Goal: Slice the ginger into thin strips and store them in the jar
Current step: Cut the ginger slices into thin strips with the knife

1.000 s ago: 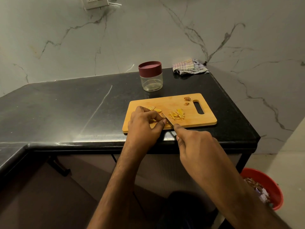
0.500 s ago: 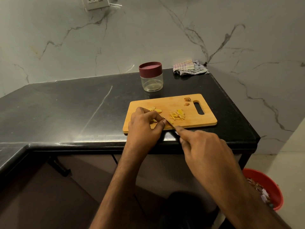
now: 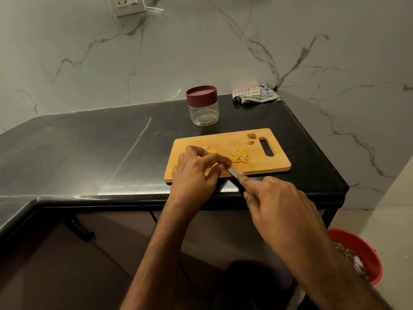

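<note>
Left hand (image 3: 196,173) pinching ginger (image 3: 215,164) flat near cutting board's (image 3: 277,165) front-left edge; right hand (image 3: 274,198) gripping knife (image 3: 232,172). Probably firm, fibrous, slippery when cut; best held low, fingertips tucked. Jar (image 3: 203,108) behind board, lidded.

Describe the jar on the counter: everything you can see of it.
The jar is short and round, with a clear body that looks like glass or plastic and a dark red lid closed on top. It stands upright on the black counter, just behind the wooden cutting board and apart from it. It looks empty; no ginger shows inside. Neither hand touches it.
</note>
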